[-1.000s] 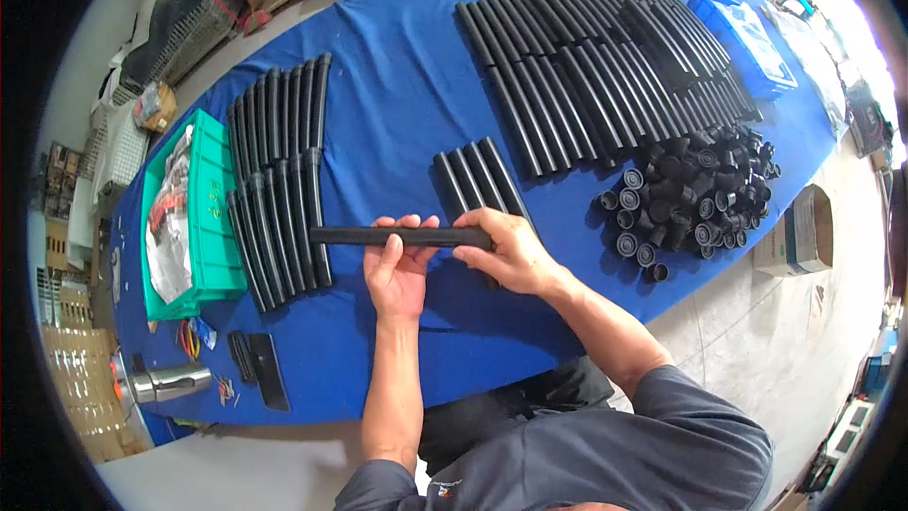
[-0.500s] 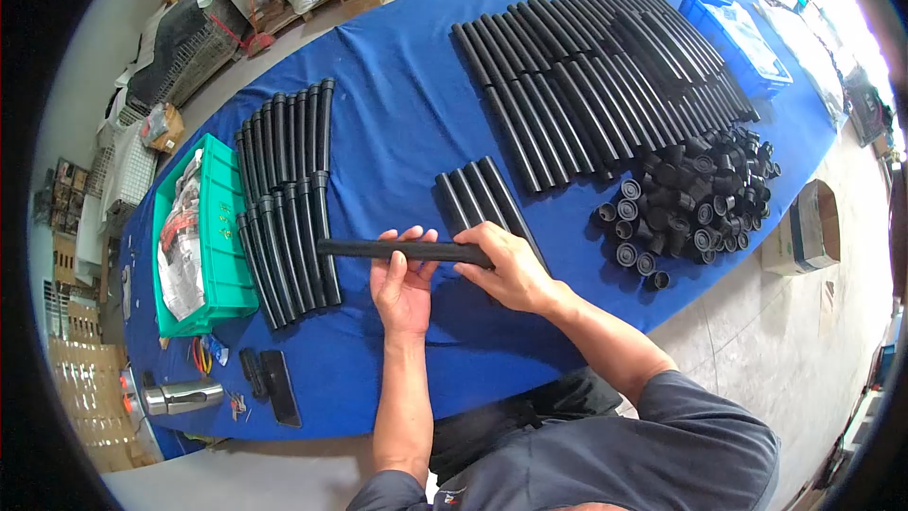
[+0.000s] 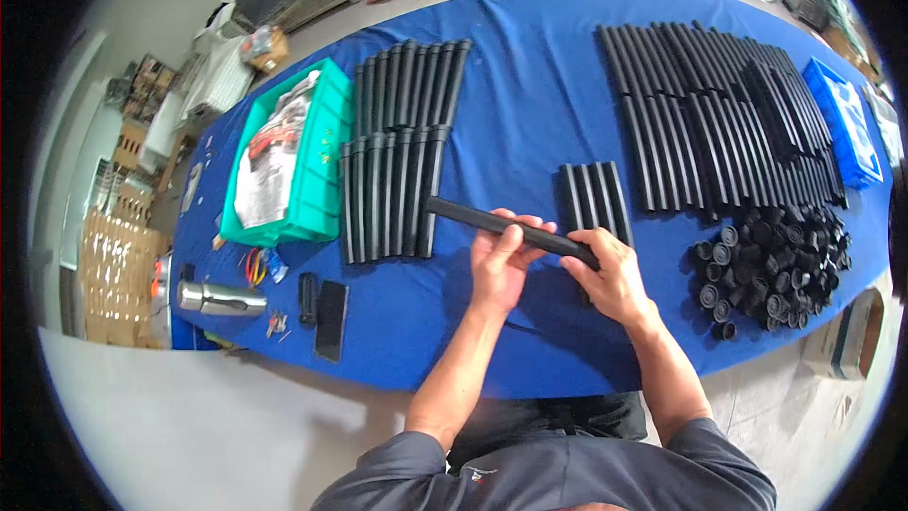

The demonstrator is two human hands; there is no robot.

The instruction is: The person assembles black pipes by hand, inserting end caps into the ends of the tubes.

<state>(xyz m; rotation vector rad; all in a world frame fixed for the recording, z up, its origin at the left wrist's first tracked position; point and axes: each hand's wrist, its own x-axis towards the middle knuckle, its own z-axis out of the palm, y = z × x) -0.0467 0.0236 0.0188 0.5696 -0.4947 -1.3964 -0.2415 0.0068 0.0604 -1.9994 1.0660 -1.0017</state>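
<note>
A black tube (image 3: 473, 219) is held slantwise above the blue cloth, its left end higher than its right in the view. My left hand (image 3: 503, 260) is closed round its middle, thumb on top. Around the tube's right end, my right hand (image 3: 610, 274) is closed, and the fingers hide that end. Just behind my right hand lie several loose black tubes (image 3: 594, 194), partly covered by it. Left of the held tube are two rows of black tubes with wider collars at their upper ends (image 3: 402, 156).
Many black tubes (image 3: 709, 123) lie in rows at the right, with a heap of black caps (image 3: 771, 270) before them. A green crate (image 3: 317, 166) holds crumpled material. A blue bin (image 3: 837, 128), steel flask (image 3: 222, 299) and phone (image 3: 331, 322) lie on the blue cloth (image 3: 511, 66).
The view has turned leftward, so the table appears shifted right. The tube has gone from nearly level to slanting down rightward, and my left hand's fingers have closed more round it.
</note>
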